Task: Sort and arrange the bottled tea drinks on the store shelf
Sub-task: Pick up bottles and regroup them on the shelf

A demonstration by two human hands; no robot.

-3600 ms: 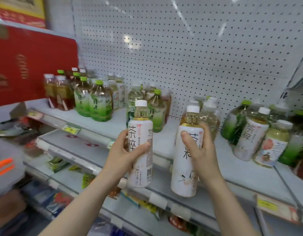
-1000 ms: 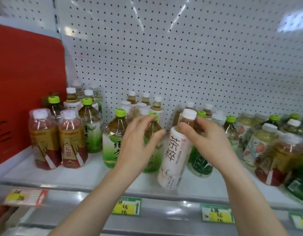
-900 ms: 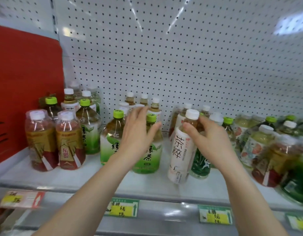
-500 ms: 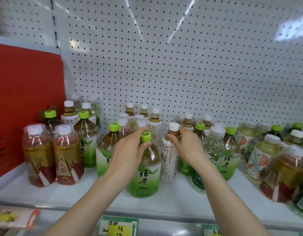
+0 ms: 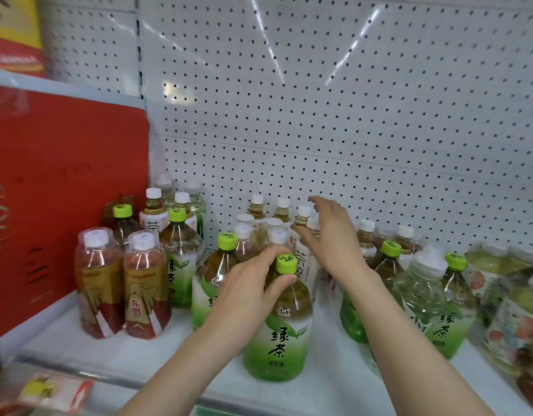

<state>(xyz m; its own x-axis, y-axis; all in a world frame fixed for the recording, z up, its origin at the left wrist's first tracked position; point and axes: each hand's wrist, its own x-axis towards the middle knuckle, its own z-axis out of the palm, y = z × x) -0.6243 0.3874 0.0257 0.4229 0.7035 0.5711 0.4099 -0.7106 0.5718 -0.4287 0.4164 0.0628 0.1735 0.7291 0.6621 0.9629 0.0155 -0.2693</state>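
A green tea bottle with a lime cap stands at the front middle of the white shelf. My left hand grips its neck just under the cap. A white-labelled tea bottle stands upright behind it among other white-capped bottles. My right hand hovers over that bottle with fingers spread and relaxed, holding nothing. More green tea bottles stand at left and right.
Two red-labelled bottles stand at the front left beside a red panel. Clear and fruit-labelled bottles crowd the right end. A white pegboard backs the shelf. Price tags line the front edge.
My right hand has let go of the white-labelled bottle, which stands behind the green one, and lifted off it. My left hand has closed round the green tea bottle's neck.
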